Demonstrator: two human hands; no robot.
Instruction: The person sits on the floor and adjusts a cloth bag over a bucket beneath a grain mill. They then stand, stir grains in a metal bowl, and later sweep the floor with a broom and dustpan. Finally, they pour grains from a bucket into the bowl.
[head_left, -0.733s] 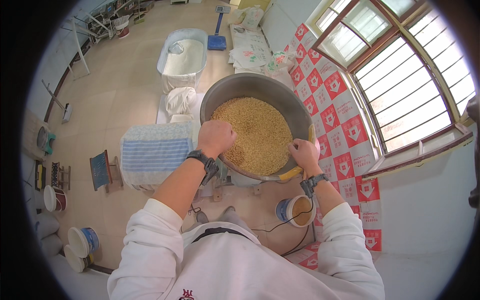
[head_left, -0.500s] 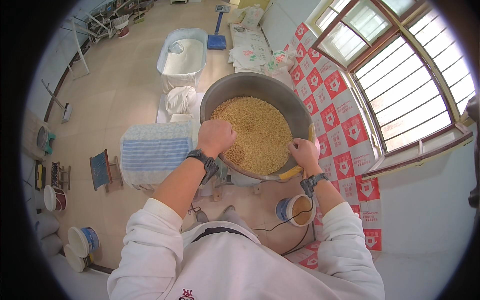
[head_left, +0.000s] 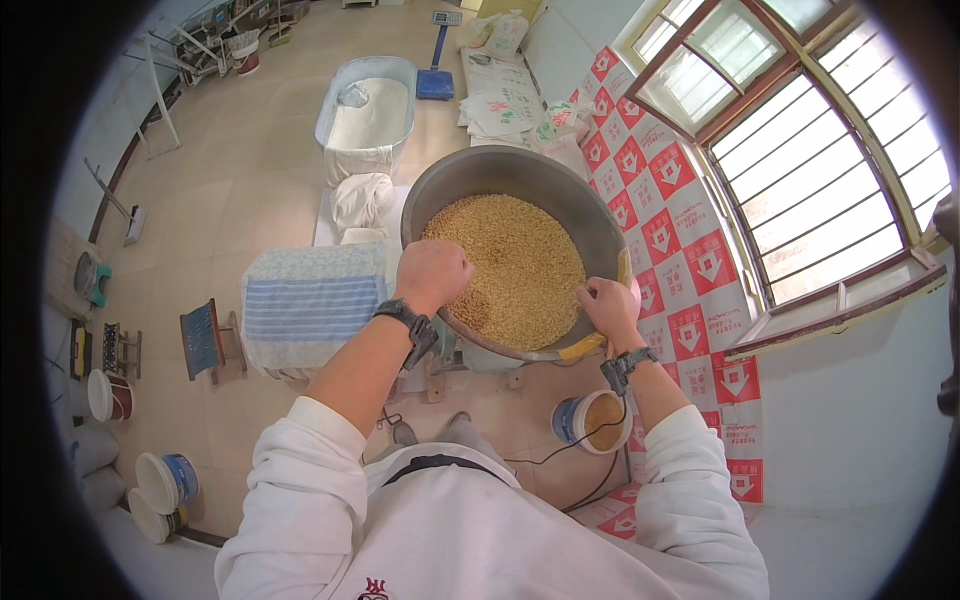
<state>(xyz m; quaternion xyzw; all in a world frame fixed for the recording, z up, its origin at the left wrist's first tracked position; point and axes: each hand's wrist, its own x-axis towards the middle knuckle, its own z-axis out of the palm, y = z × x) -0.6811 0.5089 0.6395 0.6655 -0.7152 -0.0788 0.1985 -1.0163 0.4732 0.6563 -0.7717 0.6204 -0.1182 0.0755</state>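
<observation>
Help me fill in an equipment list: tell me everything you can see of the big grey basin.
The basin is wide, round and deep, dull grey-brown; plastic or metal, I cannot tell. Yellow strips mark its right and near rim. It sits mouth up, partly filled with golden grain, beside the red-and-white wall covering; slight tilt is hard to judge. The left hand grips its left near rim, the right hand its right rim. Its underside is hidden.

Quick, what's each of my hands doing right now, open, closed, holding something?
Left hand: closed, holding the gray tub at its left rim; fingertips hidden.
Right hand: closed, holding the tub's right rim.
</observation>
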